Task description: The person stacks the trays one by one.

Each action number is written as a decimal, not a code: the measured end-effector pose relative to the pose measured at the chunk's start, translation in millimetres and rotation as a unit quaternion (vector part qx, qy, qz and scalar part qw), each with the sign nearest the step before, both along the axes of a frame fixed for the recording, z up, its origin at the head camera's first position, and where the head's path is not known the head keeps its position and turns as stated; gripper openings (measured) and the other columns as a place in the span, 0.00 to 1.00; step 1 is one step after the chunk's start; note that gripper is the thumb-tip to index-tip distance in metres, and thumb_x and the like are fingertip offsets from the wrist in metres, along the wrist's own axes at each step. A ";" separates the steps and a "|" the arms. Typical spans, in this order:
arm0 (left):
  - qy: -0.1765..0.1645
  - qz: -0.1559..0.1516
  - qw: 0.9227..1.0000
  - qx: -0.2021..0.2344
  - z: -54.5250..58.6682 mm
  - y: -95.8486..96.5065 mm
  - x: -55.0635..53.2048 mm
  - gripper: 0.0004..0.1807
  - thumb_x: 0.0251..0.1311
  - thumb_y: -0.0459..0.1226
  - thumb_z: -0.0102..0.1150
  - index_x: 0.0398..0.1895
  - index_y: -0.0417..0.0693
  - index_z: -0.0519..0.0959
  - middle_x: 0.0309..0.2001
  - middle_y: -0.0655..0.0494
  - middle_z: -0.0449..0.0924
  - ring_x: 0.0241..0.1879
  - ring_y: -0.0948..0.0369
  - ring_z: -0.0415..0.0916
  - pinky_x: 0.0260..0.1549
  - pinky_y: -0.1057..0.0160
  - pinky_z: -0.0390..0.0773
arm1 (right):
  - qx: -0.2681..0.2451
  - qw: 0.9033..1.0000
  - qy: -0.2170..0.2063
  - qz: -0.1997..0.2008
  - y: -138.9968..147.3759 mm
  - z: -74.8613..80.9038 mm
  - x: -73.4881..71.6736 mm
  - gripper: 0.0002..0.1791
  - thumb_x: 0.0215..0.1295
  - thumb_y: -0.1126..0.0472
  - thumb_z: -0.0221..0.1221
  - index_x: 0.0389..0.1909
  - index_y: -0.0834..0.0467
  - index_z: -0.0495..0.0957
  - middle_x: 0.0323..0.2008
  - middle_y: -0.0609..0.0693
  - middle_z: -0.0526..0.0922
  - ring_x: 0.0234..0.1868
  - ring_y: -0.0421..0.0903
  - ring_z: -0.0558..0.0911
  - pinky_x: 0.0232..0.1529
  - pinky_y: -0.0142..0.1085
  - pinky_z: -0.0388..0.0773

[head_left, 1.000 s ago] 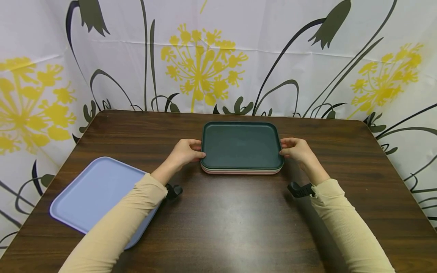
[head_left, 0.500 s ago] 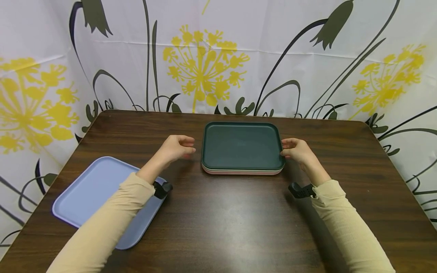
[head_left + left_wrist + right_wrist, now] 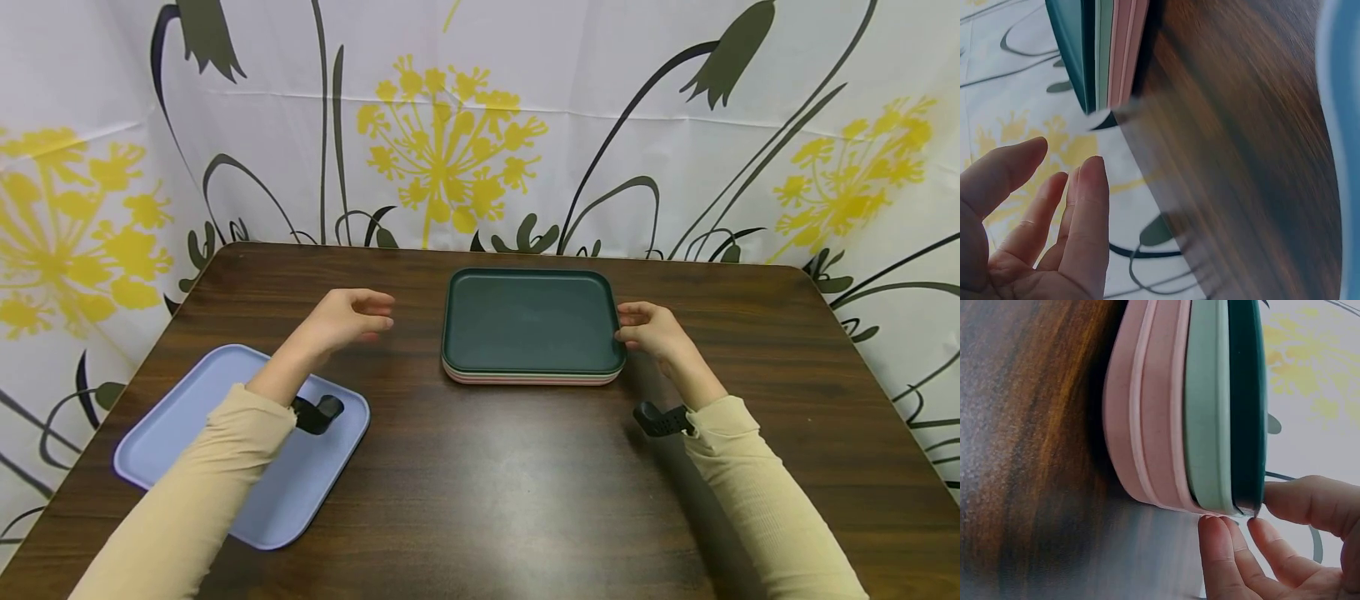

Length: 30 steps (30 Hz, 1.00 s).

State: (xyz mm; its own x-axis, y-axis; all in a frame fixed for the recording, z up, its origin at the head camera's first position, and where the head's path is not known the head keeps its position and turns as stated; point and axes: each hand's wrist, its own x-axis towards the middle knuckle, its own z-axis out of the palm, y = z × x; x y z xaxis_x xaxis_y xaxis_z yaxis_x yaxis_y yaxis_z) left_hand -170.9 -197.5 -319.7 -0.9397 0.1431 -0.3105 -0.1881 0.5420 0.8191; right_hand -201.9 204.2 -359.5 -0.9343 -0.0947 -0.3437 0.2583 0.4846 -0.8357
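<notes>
A stack of rectangular trays stands at the back middle of the table in the head view: a dark green tray (image 3: pixel 531 321) on top, a light green tray (image 3: pixel 1205 412) below it, and pink trays (image 3: pixel 1157 394) at the bottom. My right hand (image 3: pixel 651 335) is at the stack's right side, thumb on the dark green rim and fingertips against the side just beneath. My left hand (image 3: pixel 343 318) is in the air left of the stack, fingers apart and holding nothing. Under the left forearm lies a periwinkle blue tray (image 3: pixel 333 450), partly hidden by the sleeve.
The brown wood-grain table (image 3: pixel 510 492) has rounded back corners. A white cloth (image 3: pixel 585 75) printed with yellow and grey-green flowers hangs right behind it. Each wrist wears a black strap (image 3: pixel 663 419).
My left hand has let go of the stack's left side and moved left, over toward the blue tray. The right hand and the stack have stayed in place.
</notes>
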 end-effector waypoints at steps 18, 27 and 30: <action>0.015 0.026 0.998 -0.049 7.3 -73.4 9.9 0.30 0.67 0.35 0.52 0.68 0.28 0.59 0.68 0.30 0.61 0.33 0.87 0.69 0.43 0.73 0.82 | -0.008 1.000 0.009 0.000 -1.3 2.3 -1.0 0.31 0.63 0.71 0.52 0.68 0.71 0.58 0.63 0.72 0.66 0.58 0.53 0.71 0.43 0.24 0.77; 0.020 0.068 0.996 -0.049 0.3 -120.8 17.3 0.32 0.66 0.36 0.53 0.67 0.25 0.57 0.38 0.72 0.79 0.31 0.87 0.71 0.38 0.76 0.82 | -0.012 1.000 0.010 0.012 0.2 2.7 -0.1 0.33 0.63 0.73 0.51 0.70 0.69 0.54 0.65 0.72 0.63 0.62 0.60 0.68 0.59 0.46 0.75; 0.023 0.079 0.996 -0.022 -2.4 -134.3 18.7 0.32 0.64 0.35 0.55 0.66 0.25 0.58 0.29 0.90 0.69 0.31 0.85 0.73 0.35 0.76 0.82 | -0.010 1.000 0.010 0.013 0.9 2.9 -0.1 0.34 0.63 0.73 0.50 0.70 0.69 0.54 0.65 0.72 0.63 0.61 0.60 0.69 0.59 0.46 0.75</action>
State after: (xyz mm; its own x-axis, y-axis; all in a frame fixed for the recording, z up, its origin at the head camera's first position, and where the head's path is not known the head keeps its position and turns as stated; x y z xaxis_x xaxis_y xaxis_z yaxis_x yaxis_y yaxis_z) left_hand -152.2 -331.9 -322.1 -0.9631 -0.0207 -0.2684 -0.2362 0.5436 0.8055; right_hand -202.1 205.2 -356.7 -0.9377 -0.1259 -0.3237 0.2296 0.4746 -0.8497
